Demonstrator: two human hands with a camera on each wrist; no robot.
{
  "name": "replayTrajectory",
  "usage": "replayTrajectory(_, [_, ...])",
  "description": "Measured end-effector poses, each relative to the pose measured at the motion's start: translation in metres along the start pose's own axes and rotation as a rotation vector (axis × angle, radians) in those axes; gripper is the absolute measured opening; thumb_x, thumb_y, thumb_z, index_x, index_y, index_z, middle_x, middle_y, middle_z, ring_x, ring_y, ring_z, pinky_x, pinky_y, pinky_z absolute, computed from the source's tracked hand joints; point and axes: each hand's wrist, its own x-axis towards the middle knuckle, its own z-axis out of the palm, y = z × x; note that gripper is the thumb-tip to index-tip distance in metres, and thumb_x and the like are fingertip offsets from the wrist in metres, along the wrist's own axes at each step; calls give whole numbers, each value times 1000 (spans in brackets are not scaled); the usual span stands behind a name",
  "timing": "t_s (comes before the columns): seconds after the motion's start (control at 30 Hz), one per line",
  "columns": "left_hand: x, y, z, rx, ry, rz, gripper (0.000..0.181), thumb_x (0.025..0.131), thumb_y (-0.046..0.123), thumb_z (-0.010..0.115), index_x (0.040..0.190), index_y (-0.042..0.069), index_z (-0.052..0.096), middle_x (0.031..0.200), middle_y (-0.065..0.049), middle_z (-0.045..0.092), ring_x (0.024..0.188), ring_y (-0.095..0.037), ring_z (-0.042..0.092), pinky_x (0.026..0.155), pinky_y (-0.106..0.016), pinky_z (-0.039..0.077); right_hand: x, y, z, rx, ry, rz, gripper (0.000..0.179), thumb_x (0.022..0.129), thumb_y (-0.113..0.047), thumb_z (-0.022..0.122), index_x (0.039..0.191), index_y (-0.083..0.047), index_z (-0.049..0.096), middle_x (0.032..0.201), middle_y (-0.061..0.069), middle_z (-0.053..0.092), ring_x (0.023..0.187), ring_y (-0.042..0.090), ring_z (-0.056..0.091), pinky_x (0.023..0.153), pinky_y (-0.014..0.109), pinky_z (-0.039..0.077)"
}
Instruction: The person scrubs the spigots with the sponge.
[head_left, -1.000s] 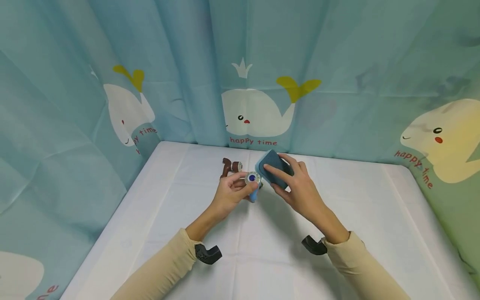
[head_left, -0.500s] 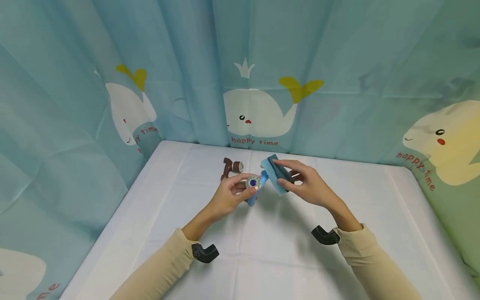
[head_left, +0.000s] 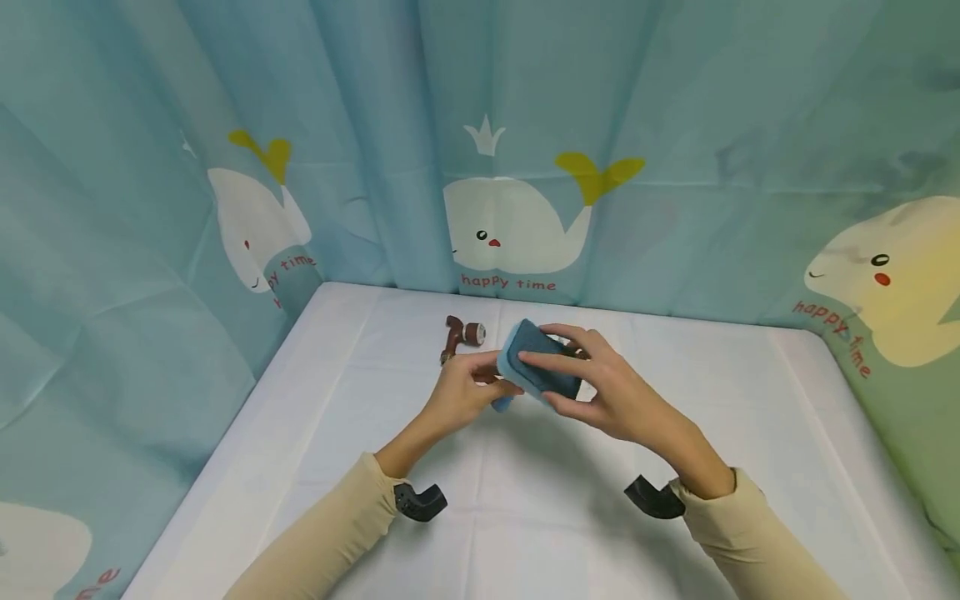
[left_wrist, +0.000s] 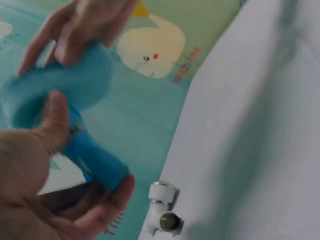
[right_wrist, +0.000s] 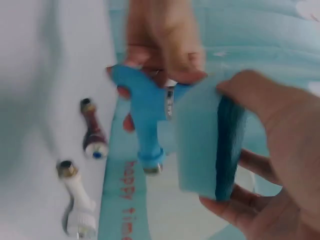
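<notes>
At the table's near edge come two beige sleeves (head_left: 318,533), each with a black curved piece (head_left: 420,504) at the cuff. Beyond them both hands meet above the table (head_left: 525,517), a little left of its middle and closer to the far edge than the near one.

The left hand (head_left: 453,396) is partly closed, its thumb and fingers curled round a blue tap (right_wrist: 145,110). The tap lies within that grasp, off the tabletop: the left wrist view has the thumb over its upper part and the fingertips at its lower end. From the head only a small blue end shows below the thumb.

The right hand (head_left: 611,387) is spread about as wide as a two-layered blue sponge (head_left: 543,362) and grips it between thumb and fingers, dark layer towards the palm. The sponge's pale side faces the blue tap and overlaps its upper end; blur hides the exact contact.

Past the left hand, a brown tap (head_left: 455,335) lies just in from the far edge, left of the middle. A white tap (right_wrist: 80,200) lies near it on the table in the right wrist view. Behind the far edge hangs a blue-green curtain (head_left: 675,108) printed with white whales.
</notes>
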Motion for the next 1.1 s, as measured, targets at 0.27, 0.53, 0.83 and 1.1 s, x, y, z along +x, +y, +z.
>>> replayTrajectory(0.27, [7,1,5,205,18,93,35,82,20,87,114,8,79,95,-5,79,73,-14,74,58,-23,56,-3,1,-1,-115,-59,-11,53,87,-15,83,137,-25,68,149,18,49,114,34,53,75,41,54])
replayTrajectory(0.53, [11,2,13,155,8,70,43,85,23,86,124,9,76,100,-6,79,74,-12,74,61,-25,57,-20,7,1,-23,-18,77,56,88,-13,82,140,-21,64,150,16,47,128,36,51,72,36,55])
replayTrajectory(0.83, [41,11,40,261,-54,34,51,84,36,84,129,15,74,99,-5,79,74,-6,70,61,-20,52,-66,37,-23,43,53,317,77,90,-2,76,157,-22,44,136,20,50,106,33,64,79,46,62])
replayTrajectory(1.1, [99,17,103,689,-204,-6,52,87,52,76,131,27,72,101,2,74,73,-11,57,57,-24,44,-119,61,-51,105,122,604,75,95,-5,72,160,-22,37,142,26,49,97,14,63,75,15,55])
